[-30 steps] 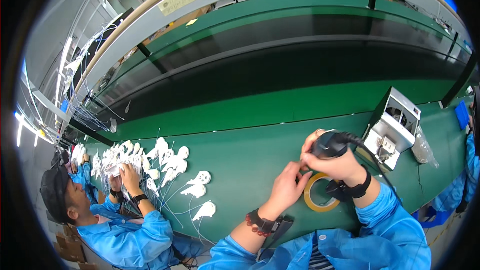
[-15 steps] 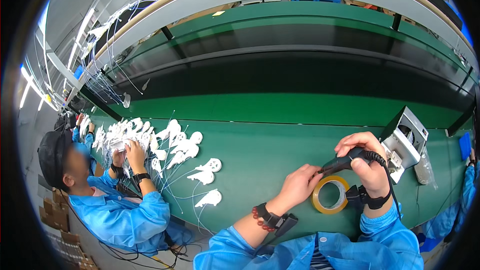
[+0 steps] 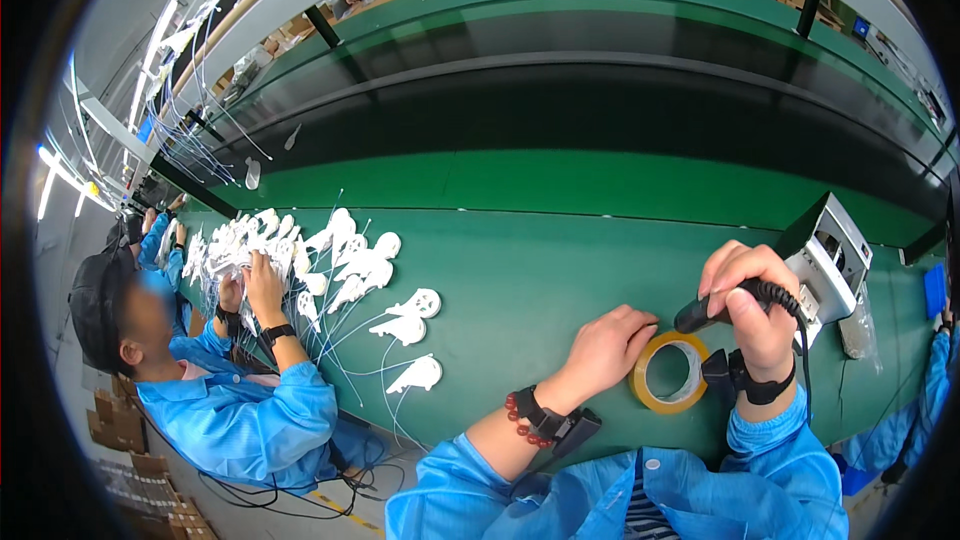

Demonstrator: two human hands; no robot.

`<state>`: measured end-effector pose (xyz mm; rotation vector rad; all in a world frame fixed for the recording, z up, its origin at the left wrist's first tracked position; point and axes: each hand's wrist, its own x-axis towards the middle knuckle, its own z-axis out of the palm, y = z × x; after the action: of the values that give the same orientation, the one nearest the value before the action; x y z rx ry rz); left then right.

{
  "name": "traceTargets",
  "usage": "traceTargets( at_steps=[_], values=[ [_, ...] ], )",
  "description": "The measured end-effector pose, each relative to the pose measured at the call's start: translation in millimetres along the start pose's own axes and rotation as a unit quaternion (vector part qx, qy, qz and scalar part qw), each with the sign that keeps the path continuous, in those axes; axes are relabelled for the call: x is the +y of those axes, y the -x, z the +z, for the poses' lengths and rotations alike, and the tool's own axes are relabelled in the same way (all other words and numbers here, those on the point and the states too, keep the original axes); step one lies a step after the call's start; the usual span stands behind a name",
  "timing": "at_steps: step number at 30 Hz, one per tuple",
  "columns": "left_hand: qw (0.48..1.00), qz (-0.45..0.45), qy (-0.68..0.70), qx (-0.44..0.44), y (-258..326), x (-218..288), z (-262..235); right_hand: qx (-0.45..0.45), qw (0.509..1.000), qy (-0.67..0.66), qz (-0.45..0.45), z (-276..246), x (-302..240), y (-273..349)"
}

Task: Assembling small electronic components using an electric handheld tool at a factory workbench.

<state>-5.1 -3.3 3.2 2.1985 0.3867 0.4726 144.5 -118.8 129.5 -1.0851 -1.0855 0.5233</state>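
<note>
My right hand (image 3: 752,290) is closed around a black handheld tool (image 3: 692,316) with a coiled black cord, held above the table with its blunt end pointing left. What kind of tool it is, I cannot tell. Resting low over the green table (image 3: 520,270), my left hand (image 3: 603,352) has its fingers stretched to the right, the thumb a little apart; I see nothing held in it. A roll of yellow tape (image 3: 640,390) lies flat between my hands, close to my left thumb.
To the right stands a metal box-shaped device (image 3: 830,258), with a clear plastic bag (image 3: 862,335) beside it. At left a co-worker in a blue jacket (image 3: 240,415) handles items from a pile of white cabled parts (image 3: 345,270). A dark raised channel (image 3: 560,110) runs along the back.
My right hand has drawn the black tool away from my left fingertips, to the right and upward. The left hand stays near the tape. The whole view has shifted slightly.
</note>
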Motion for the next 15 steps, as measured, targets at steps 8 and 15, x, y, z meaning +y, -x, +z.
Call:
traceTargets(
  at_steps=[8,15],
  values=[
    [1.000,-0.013,0.003,-0.006,-0.6,-0.4,0.5,-0.003,1.000,-0.006,-0.027,0.0,7.9,-2.5],
    [1.000,-0.012,-0.002,-0.001,-4.1,-0.6,-0.4,0.002,0.999,-0.028,-0.019,-1.4,7.0,-3.9]
  ],
)
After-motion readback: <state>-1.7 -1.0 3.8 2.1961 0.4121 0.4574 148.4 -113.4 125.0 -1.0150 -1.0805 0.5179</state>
